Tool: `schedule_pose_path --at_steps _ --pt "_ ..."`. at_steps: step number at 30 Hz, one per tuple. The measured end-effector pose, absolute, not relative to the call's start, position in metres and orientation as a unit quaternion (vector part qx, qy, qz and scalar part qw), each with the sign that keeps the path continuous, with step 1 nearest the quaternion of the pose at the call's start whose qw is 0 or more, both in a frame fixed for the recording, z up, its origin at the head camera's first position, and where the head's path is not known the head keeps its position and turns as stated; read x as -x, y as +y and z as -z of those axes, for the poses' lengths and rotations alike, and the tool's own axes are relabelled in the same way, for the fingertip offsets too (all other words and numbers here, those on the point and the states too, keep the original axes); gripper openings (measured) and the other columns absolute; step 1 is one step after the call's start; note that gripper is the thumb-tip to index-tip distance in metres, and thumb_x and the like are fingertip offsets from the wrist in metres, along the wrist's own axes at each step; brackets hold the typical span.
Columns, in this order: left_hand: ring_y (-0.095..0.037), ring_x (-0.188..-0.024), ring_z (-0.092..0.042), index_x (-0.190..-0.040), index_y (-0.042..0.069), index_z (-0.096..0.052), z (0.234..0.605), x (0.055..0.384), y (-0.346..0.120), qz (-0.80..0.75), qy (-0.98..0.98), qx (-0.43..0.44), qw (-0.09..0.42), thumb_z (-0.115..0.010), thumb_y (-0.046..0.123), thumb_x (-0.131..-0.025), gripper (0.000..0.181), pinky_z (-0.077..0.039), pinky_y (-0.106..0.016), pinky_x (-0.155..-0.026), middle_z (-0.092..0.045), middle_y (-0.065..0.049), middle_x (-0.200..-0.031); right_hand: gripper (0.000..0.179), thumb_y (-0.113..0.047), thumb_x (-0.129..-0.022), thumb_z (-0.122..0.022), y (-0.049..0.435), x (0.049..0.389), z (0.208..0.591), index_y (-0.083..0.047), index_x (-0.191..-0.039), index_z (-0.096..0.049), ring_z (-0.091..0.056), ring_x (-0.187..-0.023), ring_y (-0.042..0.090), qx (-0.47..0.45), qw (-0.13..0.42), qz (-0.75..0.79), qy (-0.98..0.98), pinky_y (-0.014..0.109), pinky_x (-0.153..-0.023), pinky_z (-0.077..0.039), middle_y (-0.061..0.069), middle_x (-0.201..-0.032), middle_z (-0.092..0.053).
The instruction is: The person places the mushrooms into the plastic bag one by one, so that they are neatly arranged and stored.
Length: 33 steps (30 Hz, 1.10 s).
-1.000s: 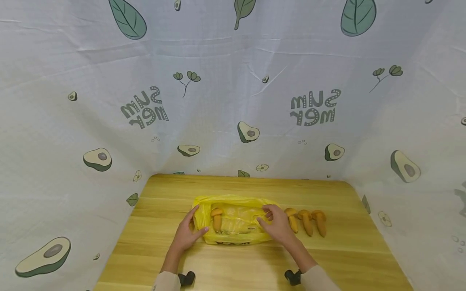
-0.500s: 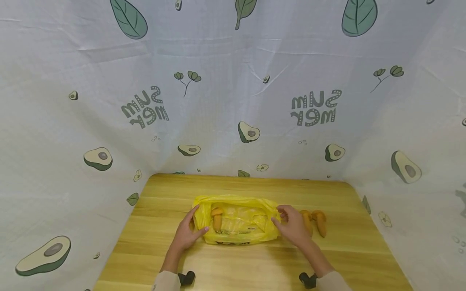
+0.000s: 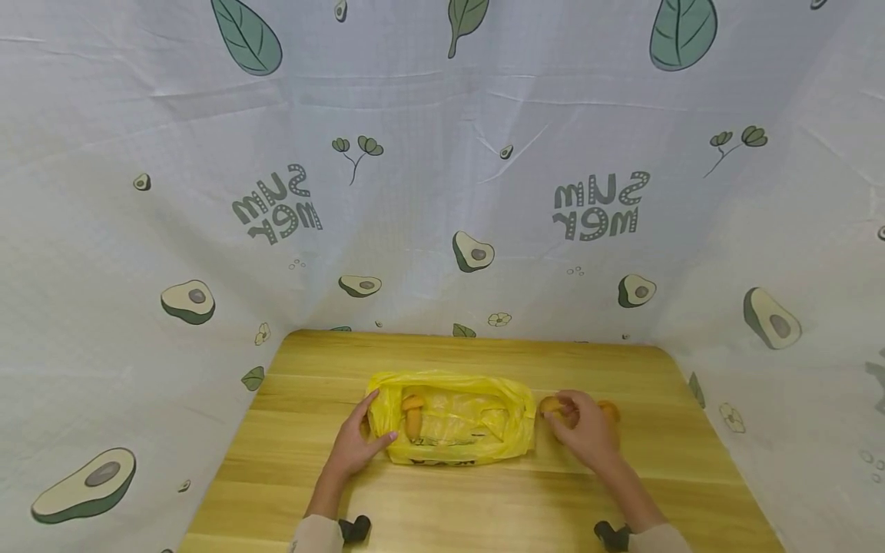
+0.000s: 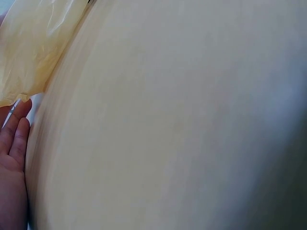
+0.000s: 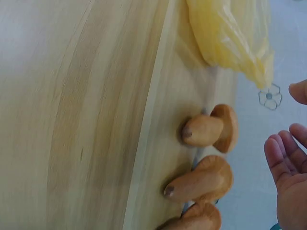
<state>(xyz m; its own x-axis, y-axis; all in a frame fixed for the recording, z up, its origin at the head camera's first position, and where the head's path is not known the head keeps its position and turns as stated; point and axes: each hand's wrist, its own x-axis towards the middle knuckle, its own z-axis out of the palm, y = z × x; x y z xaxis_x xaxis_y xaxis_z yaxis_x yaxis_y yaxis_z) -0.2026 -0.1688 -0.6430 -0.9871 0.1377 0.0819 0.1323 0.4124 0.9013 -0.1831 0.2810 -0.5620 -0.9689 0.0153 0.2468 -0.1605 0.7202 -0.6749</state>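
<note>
A crinkled yellow plastic bag [image 3: 456,455] lies on the table with its mouth open upward. One orange-brown toy-like mushroom [image 3: 412,421] shows inside its left end. My left hand [image 3: 353,444] touches the bag's left end, thumb and index finger spread apart at the rim; the left wrist view has fairly straight fingers [image 4: 20,136] by the bag's corner. To the right of the bag, my right hand [image 3: 588,430] hovers over a row of mushrooms, its fingertips near the leftmost mushroom [image 3: 551,405] and nothing between thumb and fingers. In the right wrist view three mushrooms [image 5: 204,130] lie side by side.
The wooden table [image 3: 456,507] is backed and flanked by a pale cloth [image 3: 415,192] printed with avocados and leaves. Another mushroom [image 3: 609,410] of the row peeks out beyond my right hand. Black wrist devices [image 3: 356,529] sit at both cuffs.
My right hand has moved rightward from the bag's right rim to above the mushrooms, uncovering the leftmost one. The right end of the bag stands wider. My left hand has stayed in place.
</note>
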Motion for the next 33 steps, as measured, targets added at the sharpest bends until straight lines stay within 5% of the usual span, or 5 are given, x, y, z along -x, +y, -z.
schedule_pose_path --at_steps 17,33 --pt "-0.044 -0.149 -0.037 -0.163 0.023 -0.033 0.645 0.203 -0.169 -0.527 0.845 -0.087 -0.015 -0.082 0.04 -0.087 0.091 -0.034 -0.064 -0.118 -0.036 -0.018 -0.165 0.052 -0.027 -0.093 -0.078 0.331 0.173 0.569 0.008 -0.127 -0.063 -0.066 -0.101 0.036 -0.006 0.127 -0.353 -0.927 0.029 -0.078 -0.057 0.024 -0.114 -0.069" --pt "-0.041 -0.15 -0.037 -0.163 0.024 -0.032 0.643 0.202 -0.17 -0.541 0.837 -0.083 -0.006 -0.083 0.038 -0.087 0.091 -0.033 -0.061 -0.119 -0.035 -0.016 -0.166 0.053 -0.032 -0.093 -0.077 0.358 0.16 0.58 0.008 -0.126 -0.064 -0.066 -0.106 0.043 0.037 0.112 -0.309 -0.944 0.034 -0.081 -0.054 0.029 -0.118 -0.069"
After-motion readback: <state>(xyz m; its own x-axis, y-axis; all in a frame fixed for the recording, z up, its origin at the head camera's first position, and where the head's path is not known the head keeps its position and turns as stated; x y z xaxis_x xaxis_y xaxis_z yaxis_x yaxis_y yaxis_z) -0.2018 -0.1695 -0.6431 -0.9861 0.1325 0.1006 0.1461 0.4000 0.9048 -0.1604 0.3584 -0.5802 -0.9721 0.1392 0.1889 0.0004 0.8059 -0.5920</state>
